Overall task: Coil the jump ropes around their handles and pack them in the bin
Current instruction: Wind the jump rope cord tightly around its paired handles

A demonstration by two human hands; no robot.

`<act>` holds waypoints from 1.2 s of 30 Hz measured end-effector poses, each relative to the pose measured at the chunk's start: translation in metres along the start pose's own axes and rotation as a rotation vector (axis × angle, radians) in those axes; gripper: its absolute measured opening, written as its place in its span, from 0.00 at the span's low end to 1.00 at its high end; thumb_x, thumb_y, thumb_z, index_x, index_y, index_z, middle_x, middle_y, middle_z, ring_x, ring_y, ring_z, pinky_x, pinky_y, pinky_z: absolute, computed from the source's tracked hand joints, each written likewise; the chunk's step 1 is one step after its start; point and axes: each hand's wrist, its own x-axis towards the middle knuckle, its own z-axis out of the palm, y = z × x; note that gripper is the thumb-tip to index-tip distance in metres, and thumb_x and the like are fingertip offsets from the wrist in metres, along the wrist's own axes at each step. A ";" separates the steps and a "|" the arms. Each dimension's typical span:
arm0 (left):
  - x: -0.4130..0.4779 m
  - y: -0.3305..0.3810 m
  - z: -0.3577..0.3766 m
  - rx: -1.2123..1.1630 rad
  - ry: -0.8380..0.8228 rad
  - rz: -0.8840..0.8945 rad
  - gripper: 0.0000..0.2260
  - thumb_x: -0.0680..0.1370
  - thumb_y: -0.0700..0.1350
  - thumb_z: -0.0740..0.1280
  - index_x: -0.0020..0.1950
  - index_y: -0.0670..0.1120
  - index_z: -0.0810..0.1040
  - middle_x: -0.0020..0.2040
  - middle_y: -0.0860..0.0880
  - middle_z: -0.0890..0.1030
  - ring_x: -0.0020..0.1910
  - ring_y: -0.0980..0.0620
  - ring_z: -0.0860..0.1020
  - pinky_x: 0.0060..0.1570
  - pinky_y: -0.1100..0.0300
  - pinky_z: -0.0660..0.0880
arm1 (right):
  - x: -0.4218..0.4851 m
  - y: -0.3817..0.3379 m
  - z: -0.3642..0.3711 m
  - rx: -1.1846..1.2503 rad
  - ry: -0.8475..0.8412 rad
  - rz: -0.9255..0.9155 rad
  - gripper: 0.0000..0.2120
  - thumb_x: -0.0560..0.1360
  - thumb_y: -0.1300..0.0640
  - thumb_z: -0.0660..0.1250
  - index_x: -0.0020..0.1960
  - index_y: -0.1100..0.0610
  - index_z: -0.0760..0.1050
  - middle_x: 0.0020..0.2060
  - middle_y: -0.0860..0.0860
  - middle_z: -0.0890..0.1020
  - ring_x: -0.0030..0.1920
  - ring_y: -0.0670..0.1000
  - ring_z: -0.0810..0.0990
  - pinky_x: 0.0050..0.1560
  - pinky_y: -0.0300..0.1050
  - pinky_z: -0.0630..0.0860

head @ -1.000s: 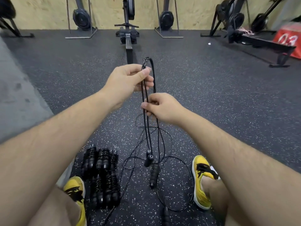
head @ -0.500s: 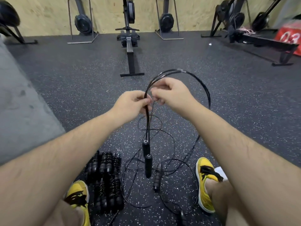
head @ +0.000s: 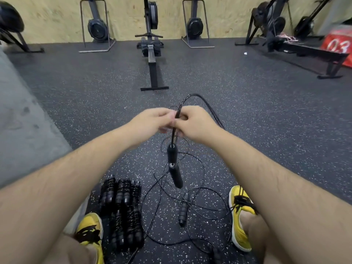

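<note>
Coiled ropes point(head: 122, 212) lying stacked on floor point(head: 266, 115) beside my left shoe point(head: 89, 229); bin not in view. Loose rope point(head: 184, 206) sprawling between my feet, untouched. Handles point(head: 172, 155), lower a second ago, now hanging paired just under my hands. Left grip point(head: 152, 121) and right grip point(head: 194, 122), earlier apart along held rope point(head: 198, 97), now meeting and both pinching it, loop arcing beyond right grip. Judging: folding nearly done, wrapping around handles coming next.
</note>
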 end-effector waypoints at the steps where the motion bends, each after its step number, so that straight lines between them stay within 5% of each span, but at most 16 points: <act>1: -0.003 -0.008 0.002 0.027 -0.070 -0.025 0.09 0.84 0.43 0.63 0.62 0.44 0.79 0.57 0.48 0.85 0.58 0.52 0.82 0.66 0.53 0.74 | 0.003 -0.002 -0.002 0.072 0.052 -0.001 0.04 0.76 0.57 0.71 0.42 0.53 0.79 0.30 0.47 0.80 0.29 0.47 0.77 0.34 0.40 0.73; 5: -0.006 -0.021 0.012 0.100 -0.050 -0.018 0.07 0.83 0.39 0.65 0.57 0.48 0.80 0.54 0.50 0.86 0.60 0.53 0.82 0.69 0.53 0.72 | 0.009 -0.003 -0.007 0.146 0.159 -0.015 0.03 0.75 0.56 0.73 0.48 0.54 0.81 0.35 0.50 0.83 0.31 0.46 0.79 0.36 0.39 0.74; 10: -0.003 -0.013 0.016 0.069 0.072 0.033 0.06 0.81 0.41 0.68 0.54 0.40 0.82 0.47 0.46 0.87 0.53 0.45 0.85 0.65 0.46 0.75 | 0.008 -0.003 -0.011 0.311 0.199 -0.025 0.06 0.77 0.58 0.72 0.51 0.60 0.81 0.37 0.55 0.83 0.31 0.48 0.79 0.34 0.41 0.79; 15: 0.003 -0.004 0.008 0.046 0.195 0.075 0.05 0.80 0.41 0.69 0.50 0.43 0.85 0.41 0.49 0.86 0.37 0.58 0.81 0.44 0.64 0.75 | -0.001 0.010 -0.011 0.247 -0.080 0.059 0.13 0.79 0.50 0.69 0.52 0.61 0.82 0.41 0.52 0.85 0.38 0.45 0.81 0.43 0.43 0.81; 18: 0.005 -0.004 0.003 -0.017 0.229 0.042 0.06 0.79 0.44 0.71 0.45 0.45 0.86 0.41 0.47 0.84 0.40 0.52 0.78 0.47 0.54 0.75 | -0.008 0.013 -0.012 0.294 -0.238 0.103 0.12 0.77 0.53 0.72 0.56 0.59 0.79 0.48 0.55 0.85 0.44 0.50 0.84 0.48 0.47 0.83; 20: 0.004 0.000 0.002 -0.076 0.251 0.035 0.07 0.79 0.43 0.71 0.46 0.40 0.84 0.41 0.44 0.82 0.41 0.50 0.79 0.47 0.51 0.78 | -0.012 0.013 -0.009 0.223 -0.247 0.125 0.12 0.75 0.56 0.74 0.56 0.60 0.79 0.46 0.55 0.86 0.39 0.48 0.84 0.41 0.40 0.81; 24: 0.001 0.003 0.003 -0.131 0.225 0.007 0.11 0.79 0.42 0.71 0.50 0.33 0.82 0.41 0.40 0.80 0.40 0.50 0.79 0.43 0.57 0.80 | -0.011 0.010 0.000 0.132 -0.138 0.099 0.04 0.76 0.59 0.73 0.45 0.59 0.80 0.36 0.54 0.85 0.31 0.46 0.80 0.36 0.42 0.79; 30: -0.002 -0.004 0.004 -0.140 0.152 -0.065 0.11 0.80 0.42 0.69 0.52 0.33 0.82 0.45 0.39 0.83 0.42 0.51 0.84 0.37 0.64 0.78 | -0.006 0.005 -0.006 0.174 -0.063 0.086 0.04 0.76 0.63 0.69 0.49 0.63 0.78 0.38 0.55 0.85 0.32 0.48 0.81 0.35 0.45 0.80; 33: -0.002 -0.005 0.004 -0.160 0.165 -0.071 0.09 0.80 0.42 0.70 0.52 0.37 0.84 0.46 0.40 0.85 0.41 0.51 0.84 0.39 0.61 0.80 | -0.008 0.009 -0.001 0.110 -0.137 0.108 0.08 0.73 0.62 0.73 0.51 0.61 0.78 0.41 0.58 0.86 0.36 0.52 0.82 0.40 0.50 0.82; 36: -0.003 -0.007 0.003 -0.153 0.163 -0.070 0.09 0.79 0.43 0.71 0.53 0.38 0.84 0.49 0.39 0.85 0.43 0.49 0.83 0.45 0.56 0.81 | -0.008 0.010 0.005 0.079 -0.125 0.079 0.06 0.76 0.58 0.73 0.49 0.61 0.80 0.36 0.55 0.84 0.30 0.44 0.79 0.33 0.42 0.80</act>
